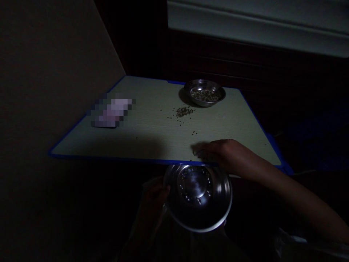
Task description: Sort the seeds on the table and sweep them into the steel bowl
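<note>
My left hand point(156, 196) grips the left rim of a shiny steel bowl point(196, 214), thumb over the edge. The bowl is tucked just below the table's front edge, with a few small specks inside near its far side. On the tabletop at that edge lies my right hand point(223, 154), fingers curled down with small dark grains beside and under them; its fingertips are partly hidden in shadow. A small pile of brownish seeds or grains point(184, 111) sits beyond it, with strays around. Behind the pile stands a second steel bowl point(205, 103) holding similar grains.
The pale table point(147, 120) has a blue rim. A pixelated, pinkish flat object point(112, 112) rests at its left side. A wall point(54, 65) rises on the left, and a pale ledge point(256, 27) runs across the back. The room is dim.
</note>
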A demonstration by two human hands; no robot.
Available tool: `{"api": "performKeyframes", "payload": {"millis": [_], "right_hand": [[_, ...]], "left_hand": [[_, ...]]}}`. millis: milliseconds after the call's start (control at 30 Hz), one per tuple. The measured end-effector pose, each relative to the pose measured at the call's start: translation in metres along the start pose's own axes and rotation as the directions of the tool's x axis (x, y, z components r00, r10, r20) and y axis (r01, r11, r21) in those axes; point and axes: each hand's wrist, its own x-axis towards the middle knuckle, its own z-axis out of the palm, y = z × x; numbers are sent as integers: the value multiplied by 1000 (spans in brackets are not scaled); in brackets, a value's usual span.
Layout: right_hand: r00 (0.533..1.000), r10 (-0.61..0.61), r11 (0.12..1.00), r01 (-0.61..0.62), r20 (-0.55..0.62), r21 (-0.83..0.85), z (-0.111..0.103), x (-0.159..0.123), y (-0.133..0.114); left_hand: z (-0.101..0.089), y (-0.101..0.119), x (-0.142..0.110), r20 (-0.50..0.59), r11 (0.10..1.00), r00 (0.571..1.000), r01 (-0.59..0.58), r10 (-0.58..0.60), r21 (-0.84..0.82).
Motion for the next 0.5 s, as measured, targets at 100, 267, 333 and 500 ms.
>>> {"api": "performKeyframes", "payload": {"millis": [100, 267, 333, 500], "right_hand": [[999, -20, 987, 25, -32, 156, 3, 6, 5], [998, -4, 965, 20, -59, 260, 8, 12, 7], [998, -8, 959, 25, -59, 283, 9, 14, 5], [997, -47, 952, 62, -59, 299, 12, 20, -1]], "left_hand": [[0, 0, 1, 11, 1000, 1000, 4, -4, -20], [-1, -3, 1, 19, 998, 1000, 23, -22, -53], [-2, -5, 1, 23, 998, 999, 35, -33, -56], [-3, 0, -2, 37, 999, 998, 43, -42, -30]]}}
